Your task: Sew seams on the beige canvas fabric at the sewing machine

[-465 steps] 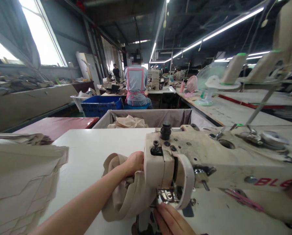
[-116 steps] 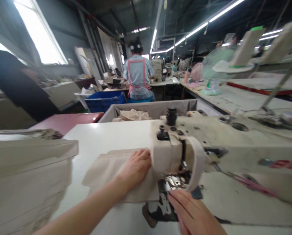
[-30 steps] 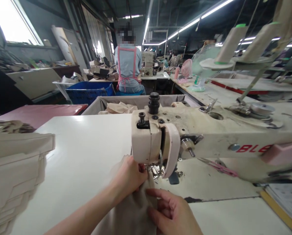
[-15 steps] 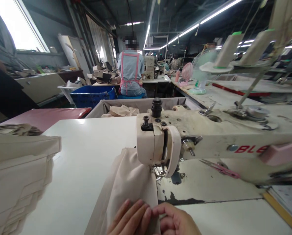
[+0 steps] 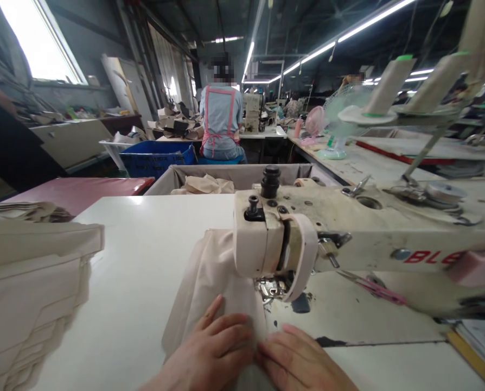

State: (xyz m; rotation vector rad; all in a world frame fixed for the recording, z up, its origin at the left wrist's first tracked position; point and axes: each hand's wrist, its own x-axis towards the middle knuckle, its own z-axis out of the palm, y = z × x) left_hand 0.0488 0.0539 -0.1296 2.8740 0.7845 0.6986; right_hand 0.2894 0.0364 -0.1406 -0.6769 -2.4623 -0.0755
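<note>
A beige fabric piece [image 5: 218, 266] lies on the white sewing table, its right edge running under the presser foot [image 5: 270, 288] of the sewing machine [image 5: 254, 239]. My left hand [image 5: 222, 347] lies flat on the fabric in front of the needle area, fingers spread and index finger pointing forward. Beside it, my right hand [image 5: 295, 358] rests at the fabric's right edge with its fingers stretched out, tips close to my left hand. The thumb of my right hand is hard to make out.
Stacked beige panels [image 5: 34, 282] lie at the left. Pink-handled scissors [image 5: 376, 288] are under the machine arm. Behind the table stands a cloth-lined bin [image 5: 173, 176] holding fabric. A co-worker [image 5: 222, 114] sits farther off, near a blue crate [image 5: 157, 155]. Thread cones [image 5: 391, 87] stand at the right.
The fabric has moved forward, away from me. My hands have come forward; the left fingers have spread and the right fingers have straightened from a curled grip. The view has shifted slightly left.
</note>
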